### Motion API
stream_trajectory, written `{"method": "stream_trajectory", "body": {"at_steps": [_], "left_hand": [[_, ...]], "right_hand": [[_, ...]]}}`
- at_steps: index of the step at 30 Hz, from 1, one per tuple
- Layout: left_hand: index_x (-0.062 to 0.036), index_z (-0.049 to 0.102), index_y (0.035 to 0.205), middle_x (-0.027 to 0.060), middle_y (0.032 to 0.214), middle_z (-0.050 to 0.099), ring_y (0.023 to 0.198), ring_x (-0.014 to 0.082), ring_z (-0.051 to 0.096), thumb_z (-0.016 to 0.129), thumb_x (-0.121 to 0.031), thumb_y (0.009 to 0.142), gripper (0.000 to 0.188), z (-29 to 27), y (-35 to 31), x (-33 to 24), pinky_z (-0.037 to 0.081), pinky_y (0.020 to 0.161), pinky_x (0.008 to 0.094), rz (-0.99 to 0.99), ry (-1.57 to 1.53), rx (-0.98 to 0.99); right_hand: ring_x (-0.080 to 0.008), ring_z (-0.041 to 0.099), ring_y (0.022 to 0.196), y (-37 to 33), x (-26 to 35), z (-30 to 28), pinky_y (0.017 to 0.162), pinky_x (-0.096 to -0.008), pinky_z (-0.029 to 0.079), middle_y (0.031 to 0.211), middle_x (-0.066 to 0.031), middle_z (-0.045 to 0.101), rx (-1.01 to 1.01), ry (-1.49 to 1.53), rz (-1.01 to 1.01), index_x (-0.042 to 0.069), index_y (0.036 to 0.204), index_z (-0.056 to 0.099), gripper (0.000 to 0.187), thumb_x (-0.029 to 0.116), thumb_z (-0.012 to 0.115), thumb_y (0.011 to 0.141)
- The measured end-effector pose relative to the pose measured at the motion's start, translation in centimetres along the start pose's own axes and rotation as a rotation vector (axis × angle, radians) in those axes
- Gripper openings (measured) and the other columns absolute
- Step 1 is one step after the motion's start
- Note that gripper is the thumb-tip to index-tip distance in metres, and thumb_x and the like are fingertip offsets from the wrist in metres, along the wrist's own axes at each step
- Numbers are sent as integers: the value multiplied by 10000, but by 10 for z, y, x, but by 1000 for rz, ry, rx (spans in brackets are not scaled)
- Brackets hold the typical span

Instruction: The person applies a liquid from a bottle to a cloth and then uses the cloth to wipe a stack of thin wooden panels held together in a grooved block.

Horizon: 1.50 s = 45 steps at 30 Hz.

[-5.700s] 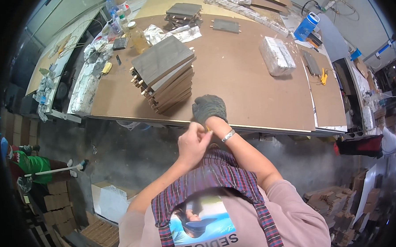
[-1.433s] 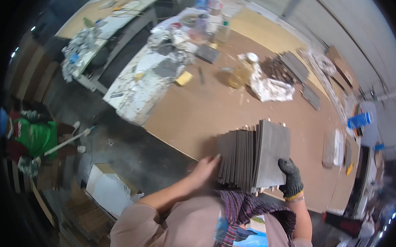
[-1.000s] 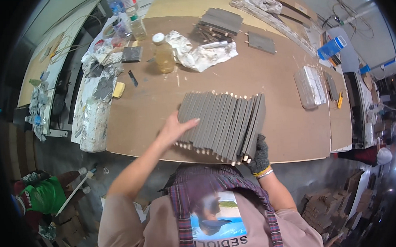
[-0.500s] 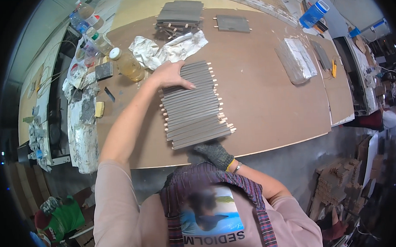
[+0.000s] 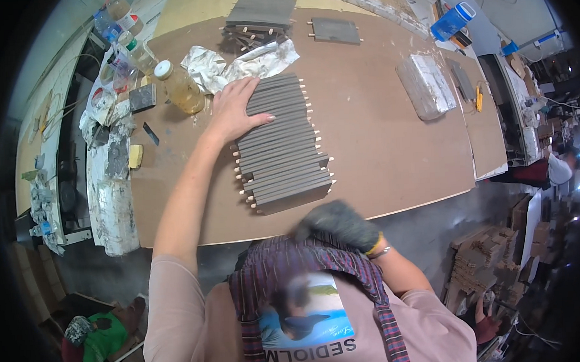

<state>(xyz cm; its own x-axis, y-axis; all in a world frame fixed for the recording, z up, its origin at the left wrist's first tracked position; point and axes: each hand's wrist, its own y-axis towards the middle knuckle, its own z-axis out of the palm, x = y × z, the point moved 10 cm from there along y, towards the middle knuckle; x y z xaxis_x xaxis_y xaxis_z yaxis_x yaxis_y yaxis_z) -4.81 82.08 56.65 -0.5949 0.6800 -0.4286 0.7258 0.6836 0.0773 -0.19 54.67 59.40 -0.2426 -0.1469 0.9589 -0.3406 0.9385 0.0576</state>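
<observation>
Bracing the row of grey dowelled boards (image 5: 279,152), the left hand (image 5: 234,111) lies over its far left side, thumb spread wide of the fingers, fingers nearly together, pinching nothing that I can see. Row stands face to face on the brown worktop (image 5: 383,154), running from near the front edge back to the crumpled white cloth (image 5: 262,64). Gloved right hand (image 5: 337,225) sits just in front of the near end, blurred; can't tell what its fingers do, no clear contact.

Risks, my read: near boards could topple toward the front edge, since they stand on narrow edges and nothing visible backs that end. Alignment is ragged, several near boards stick out right, so a sleeve or glove could catch the wooden dowels (image 5: 331,158). Hard push back and left could bump the jar.

Containers: clear jar (image 5: 184,94), white cap on, amber liquid inside, level unclear. Green-capped clear bottle (image 5: 142,58) behind it, contents unclear. Blue bottle (image 5: 107,27), can't tell fill. Blue tub (image 5: 452,22) at far right, inside not visible. Plastic-wrapped white package (image 5: 426,88), contents hidden.
</observation>
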Motion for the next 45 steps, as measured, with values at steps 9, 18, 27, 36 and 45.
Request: {"method": "stream_trajectory", "body": {"at_steps": [9, 18, 27, 36, 45], "left_hand": [[-105, 434, 1512, 96, 1543, 438, 1436, 325, 358, 762, -533, 776, 912, 7, -17, -14, 228, 1172, 558, 98, 26, -111], [-30, 145, 1620, 190, 1681, 171, 1551, 298, 179, 573, -454, 988, 873, 23, -84, 33, 154, 1248, 410, -324, -979, -396], [-45, 61, 1631, 145, 1688, 147, 1538, 237, 190, 443, -404, 1089, 754, 51, -97, 20, 177, 1236, 349, -504, -1339, -270], [9, 139, 1610, 154, 1677, 203, 1539, 237, 213, 380, -435, 1099, 718, 42, -88, 39, 190, 1236, 339, -500, -1338, -350], [-11, 129, 1617, 175, 1665, 225, 1519, 249, 265, 472, -341, 1085, 714, 45, -83, 30, 228, 1218, 338, -495, -1209, -339]], "right_hand": [[-251, 462, 1403, 37, -107, -156, 1173, -382, 376, 1526, -151, 468, -740, 401, 85, -38, 1506, 403, 532, 273, 466, 1079], [-212, 342, 1465, 123, -124, -139, 1206, -327, 256, 1589, -118, 394, -548, 380, -18, -18, 1556, 340, 599, 280, 506, 1064], [-245, 423, 1416, 124, -129, -134, 1201, -358, 283, 1525, -129, 471, -541, 371, 46, -19, 1535, 365, 607, 247, 547, 1022], [-235, 368, 1457, 119, -123, -137, 1206, -344, 268, 1591, -148, 393, -532, 395, -116, -30, 1562, 311, 609, 248, 519, 1061], [-243, 409, 1411, 120, -127, -135, 1175, -341, 309, 1560, -162, 419, -548, 258, -1, 11, 1564, 323, 619, 241, 546, 1034]]}}
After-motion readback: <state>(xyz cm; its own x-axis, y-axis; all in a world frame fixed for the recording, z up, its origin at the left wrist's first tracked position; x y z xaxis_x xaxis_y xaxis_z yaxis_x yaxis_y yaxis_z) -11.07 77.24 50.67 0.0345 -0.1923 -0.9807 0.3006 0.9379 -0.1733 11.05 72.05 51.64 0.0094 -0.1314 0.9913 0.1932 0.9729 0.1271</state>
